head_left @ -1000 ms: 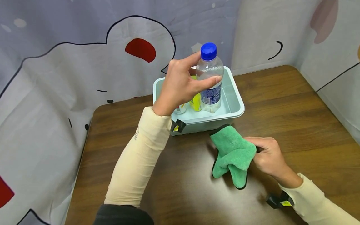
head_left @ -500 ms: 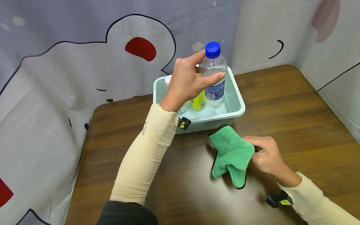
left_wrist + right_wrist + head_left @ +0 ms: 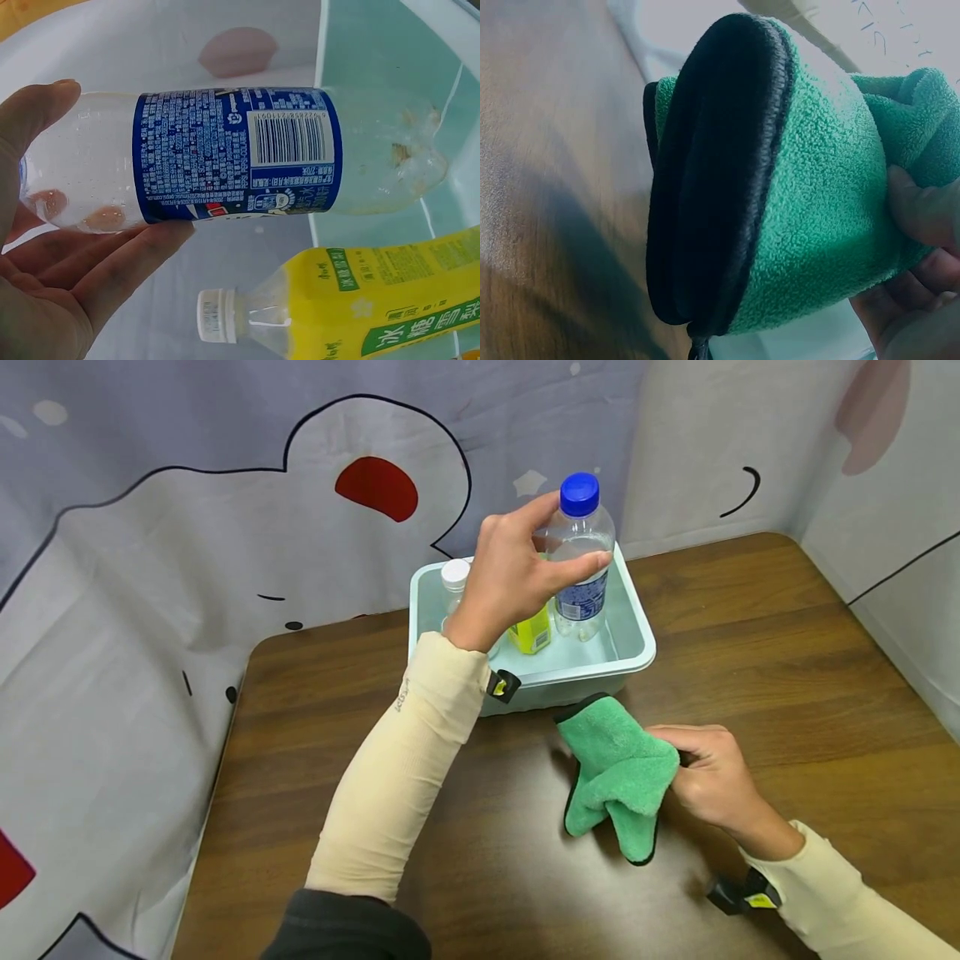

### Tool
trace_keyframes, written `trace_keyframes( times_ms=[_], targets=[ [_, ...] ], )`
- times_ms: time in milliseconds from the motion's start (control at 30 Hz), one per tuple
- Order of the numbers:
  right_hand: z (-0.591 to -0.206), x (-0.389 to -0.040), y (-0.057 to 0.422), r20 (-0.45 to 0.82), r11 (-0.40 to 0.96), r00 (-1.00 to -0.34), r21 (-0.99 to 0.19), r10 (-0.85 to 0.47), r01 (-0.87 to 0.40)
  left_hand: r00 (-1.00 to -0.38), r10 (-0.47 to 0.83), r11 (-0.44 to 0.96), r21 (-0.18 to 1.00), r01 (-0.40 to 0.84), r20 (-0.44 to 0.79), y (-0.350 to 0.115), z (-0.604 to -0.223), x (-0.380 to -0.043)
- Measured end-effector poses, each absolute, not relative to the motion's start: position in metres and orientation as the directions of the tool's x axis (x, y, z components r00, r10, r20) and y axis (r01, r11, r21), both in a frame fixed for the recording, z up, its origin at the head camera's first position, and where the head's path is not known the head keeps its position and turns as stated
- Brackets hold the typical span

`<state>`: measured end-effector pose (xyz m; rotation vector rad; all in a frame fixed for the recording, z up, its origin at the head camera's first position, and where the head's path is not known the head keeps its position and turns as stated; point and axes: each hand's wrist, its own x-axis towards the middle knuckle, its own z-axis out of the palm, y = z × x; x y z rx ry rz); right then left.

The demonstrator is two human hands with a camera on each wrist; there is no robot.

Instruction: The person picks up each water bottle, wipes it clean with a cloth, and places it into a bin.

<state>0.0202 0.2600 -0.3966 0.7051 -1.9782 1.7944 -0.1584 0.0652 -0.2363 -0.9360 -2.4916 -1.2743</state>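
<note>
My left hand [image 3: 517, 568] grips a clear plastic bottle [image 3: 582, 602] with a blue cap and blue label round its upper part. The bottle is upright, its lower end inside the pale green plastic basin [image 3: 637, 635]. Beside it in the basin is a bottle with a yellow label [image 3: 382, 292] and white cap; another white-capped bottle [image 3: 454, 575] is partly hidden behind my left wrist. In front of the basin my right hand [image 3: 712, 777] pinches a folded green cloth [image 3: 618, 768] with black edging, held a little above the table.
The brown wooden table [image 3: 322, 760] runs under the basin. A printed curtain [image 3: 187, 552] hangs behind it and along both sides. Small black cameras are strapped on both wrists.
My left hand has carried the blue-capped bottle to the right within the basin, uncovering the white-capped bottle on the left. My right hand and the cloth have barely moved.
</note>
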Motion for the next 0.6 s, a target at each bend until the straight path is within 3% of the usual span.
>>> trace_keyframes(
  times_ms=[600],
  targets=[
    [-0.398, 0.021, 0.261, 0.567, 0.071, -0.815, -0.814, -0.122, -0.577, -0.843, 0.401, 0.481, 0.701, 0.527, 0.358, 0.073, -0.248, -0.171]
  ],
)
